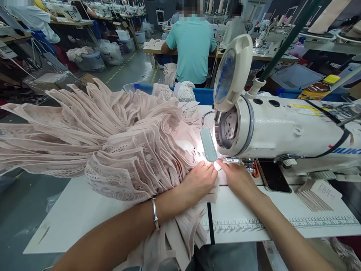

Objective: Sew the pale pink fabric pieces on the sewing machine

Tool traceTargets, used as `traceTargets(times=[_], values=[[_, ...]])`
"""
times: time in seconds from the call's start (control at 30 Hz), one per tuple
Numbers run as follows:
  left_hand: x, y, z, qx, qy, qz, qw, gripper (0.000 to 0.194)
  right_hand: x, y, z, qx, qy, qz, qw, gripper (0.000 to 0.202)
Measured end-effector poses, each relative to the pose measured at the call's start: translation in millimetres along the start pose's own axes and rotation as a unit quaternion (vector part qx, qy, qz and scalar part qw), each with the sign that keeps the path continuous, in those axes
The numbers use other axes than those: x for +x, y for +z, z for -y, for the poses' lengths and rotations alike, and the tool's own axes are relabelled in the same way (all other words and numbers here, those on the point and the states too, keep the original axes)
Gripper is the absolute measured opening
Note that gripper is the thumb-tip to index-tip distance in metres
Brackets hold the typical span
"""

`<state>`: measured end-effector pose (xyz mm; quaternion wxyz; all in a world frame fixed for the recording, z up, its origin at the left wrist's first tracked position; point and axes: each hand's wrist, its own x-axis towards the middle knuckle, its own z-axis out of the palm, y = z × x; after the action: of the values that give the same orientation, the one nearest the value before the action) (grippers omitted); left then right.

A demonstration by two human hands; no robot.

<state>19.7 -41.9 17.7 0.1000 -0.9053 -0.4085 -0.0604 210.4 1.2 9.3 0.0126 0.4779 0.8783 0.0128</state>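
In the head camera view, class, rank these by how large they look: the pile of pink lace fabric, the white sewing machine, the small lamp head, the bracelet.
1. Pile of pink lace fabric
2. White sewing machine
3. Lamp head
4. Bracelet on the left wrist

The bracelet sits nearer the camera, so the last two are close.

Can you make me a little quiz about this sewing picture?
1. True or false: both hands press pink fabric beside the sewing machine.
2. Which wrist wears the bracelet? A left, B right.
3. What is printed along the table edge?

Key: 1 true: left hand and right hand lie flat on it under the lamp. 2 A. 3 a ruler.
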Motion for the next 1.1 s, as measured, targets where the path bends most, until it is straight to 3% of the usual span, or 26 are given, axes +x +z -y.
traceTargets(times=[0.17, 0.37, 0.57, 0.67, 0.83, 1.1], values=[[-4, -10.6, 17, -0.04, -0.035, 0.039, 0.998, 0.021, -10, 12, -5, 0.042, -0.039, -0.09, 0.994, 0.052], [-9, -3.6, 35, -0.103, -0.021, -0.022, 0.994, 0.009, -15, 18, -10, 0.116, -0.109, -0.154, 0.975, 0.051], [-6, -4.5, 39, -0.068, 0.07, 0.0, 0.995, 0.012, -14, 17, -2, 0.105, -0.1, -0.205, 0.968, 0.047], [-6, -6.4, 38, -0.066, 0.067, -0.004, 0.996, 0.013, -14, 15, -2, 0.136, -0.099, -0.232, 0.958, 0.042], [-7, -7.4, 39, -0.065, 0.018, -0.022, 0.997, 0.019, -14, 10, -4, 0.19, -0.089, -0.247, 0.946, 0.04], [-8, -1.5, 45, -0.124, 0.095, -0.066, 0.986, 0.021, -15, 1, 0, 0.211, -0.106, -0.258, 0.937, 0.036]])
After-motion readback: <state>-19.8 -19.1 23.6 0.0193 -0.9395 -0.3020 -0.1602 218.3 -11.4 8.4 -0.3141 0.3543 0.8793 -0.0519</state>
